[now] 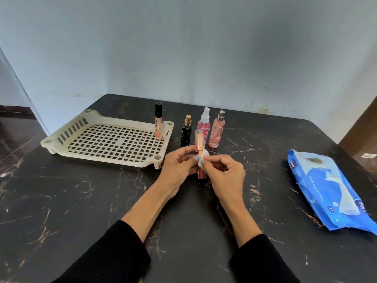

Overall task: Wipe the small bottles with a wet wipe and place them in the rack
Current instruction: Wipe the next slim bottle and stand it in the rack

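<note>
Left hand [179, 167] grips a small rose-gold bottle [199, 144] above the table [81, 201], fingers curled round its middle; the bottle stands roughly upright, its clear cap at the top, its lower end showing below the fingers. Right hand [224, 172] pinches a small white wet wipe [204, 155] between thumb and fingertips and holds it against the bottle's right side; most of the wipe is hidden by the fingers, so its full shape cannot be made out.

Cream rack [61, 139] lies to the left, near the back left part of the table, well apart from the front edge; one lip-gloss tube [158, 121] stands upright in its right rear corner, the rest of the grid floor bare. Just right of the rack stand three bottles in a row: black bottle [186, 132] with gold top, pink spray bottle [204, 124], peach spray bottle [216, 130]; the held bottle overlaps the pink one, hiding part of its lower body.

Blue pack of wipes [326, 193] lies near the right edge, its far corner cut off by the frame. Wide bare dark marble between forearms and front edge, and between hands and pack. Label text on the bottles too small to read.
</note>
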